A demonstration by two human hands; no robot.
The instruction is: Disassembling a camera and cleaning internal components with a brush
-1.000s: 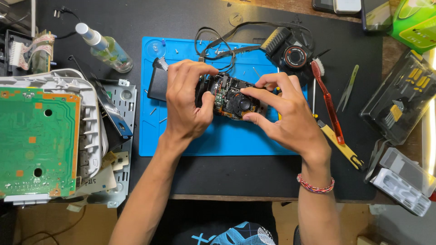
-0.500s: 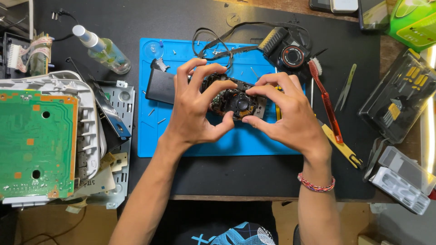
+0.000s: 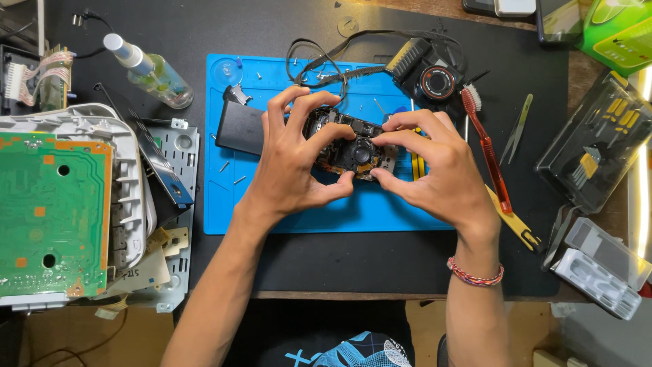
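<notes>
Your left hand [image 3: 292,160] and right hand [image 3: 435,170] pinch the stripped camera body [image 3: 350,146] from both sides, just above the blue mat [image 3: 305,217]. Squeeze too hard and its exposed boards may crack; a slip could scatter the loose screws [image 3: 231,173] nearby.

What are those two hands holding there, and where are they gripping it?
A small opened black camera body with bare circuitry, pinched from both ends: left hand on its left end, right hand on its right.

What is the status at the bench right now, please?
Left hand and right hand both gripping the small black opened-up camera body over the blue silicone work mat. Nothing blocking.
</notes>
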